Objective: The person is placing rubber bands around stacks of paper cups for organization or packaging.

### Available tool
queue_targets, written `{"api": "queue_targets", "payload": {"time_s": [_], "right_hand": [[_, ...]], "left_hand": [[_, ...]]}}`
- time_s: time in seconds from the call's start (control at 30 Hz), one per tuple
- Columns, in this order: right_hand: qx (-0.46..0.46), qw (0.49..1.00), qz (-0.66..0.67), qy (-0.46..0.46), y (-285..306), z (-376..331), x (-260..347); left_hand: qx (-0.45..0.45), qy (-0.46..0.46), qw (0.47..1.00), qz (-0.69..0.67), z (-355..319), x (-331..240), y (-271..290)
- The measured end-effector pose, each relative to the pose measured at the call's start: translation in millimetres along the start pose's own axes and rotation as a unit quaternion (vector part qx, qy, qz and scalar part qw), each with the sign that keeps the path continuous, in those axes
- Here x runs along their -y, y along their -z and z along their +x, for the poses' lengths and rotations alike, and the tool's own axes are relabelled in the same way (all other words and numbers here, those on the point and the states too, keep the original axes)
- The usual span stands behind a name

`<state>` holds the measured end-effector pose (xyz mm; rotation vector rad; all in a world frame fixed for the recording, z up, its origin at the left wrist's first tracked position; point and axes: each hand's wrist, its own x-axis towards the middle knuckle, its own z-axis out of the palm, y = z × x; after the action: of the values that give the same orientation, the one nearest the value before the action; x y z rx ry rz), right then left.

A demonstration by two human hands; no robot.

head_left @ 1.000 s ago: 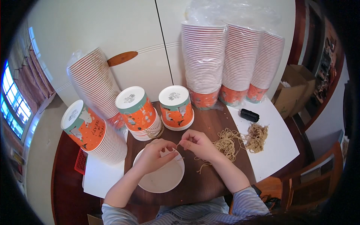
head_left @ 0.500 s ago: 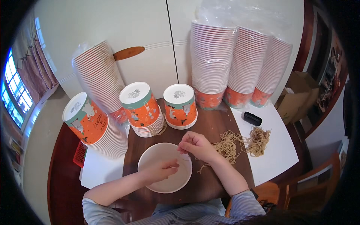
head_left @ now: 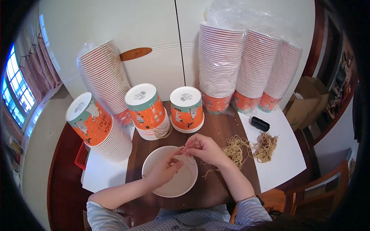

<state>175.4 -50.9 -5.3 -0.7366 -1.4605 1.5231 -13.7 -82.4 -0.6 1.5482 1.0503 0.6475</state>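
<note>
A white paper bucket (head_left: 171, 191) stands mouth up in front of me. Over its mouth my left hand (head_left: 165, 169) stretches its fingers to the fingertips of my right hand, its thumb apart. My right hand (head_left: 205, 149) is closed in a pinch at the bucket's far right side. A thin strand of string (head_left: 190, 158) hangs below its fingers; what lies between the fingertips is too small to make out. A short brown string end (head_left: 144, 176) shows at the bucket's left rim. Right of my right hand lies a loose heap of tan string (head_left: 236, 151).
Upside-down orange buckets stand at left (head_left: 92, 122), centre left (head_left: 144, 115) and centre (head_left: 186, 111). Plastic-wrapped bucket stacks rise at the back right (head_left: 219, 65) and back left (head_left: 104, 73). A black object (head_left: 259, 123) and more tan string (head_left: 266, 147) lie on white board.
My left hand has moved up and right, and its fingers now meet those of my right hand. The right hand stays in nearly the same place.
</note>
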Motion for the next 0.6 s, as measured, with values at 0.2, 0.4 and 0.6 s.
{"api": "queue_targets", "payload": {"time_s": [0.2, 0.4, 0.6], "right_hand": [[0.011, 1.000, 0.021, 0.009, 1, 0, -1], [0.022, 0.999, 0.045, -0.007, 2, 1, 0], [0.011, 0.999, 0.042, 0.005, 6, 1, -1]], "left_hand": [[0.031, -0.086, 0.996, 0.007, 16, 9, -5], [0.067, -0.014, 0.996, -0.050, 27, 11, -3], [0.085, 0.038, 0.988, -0.122, 31, 5, -4]]}}
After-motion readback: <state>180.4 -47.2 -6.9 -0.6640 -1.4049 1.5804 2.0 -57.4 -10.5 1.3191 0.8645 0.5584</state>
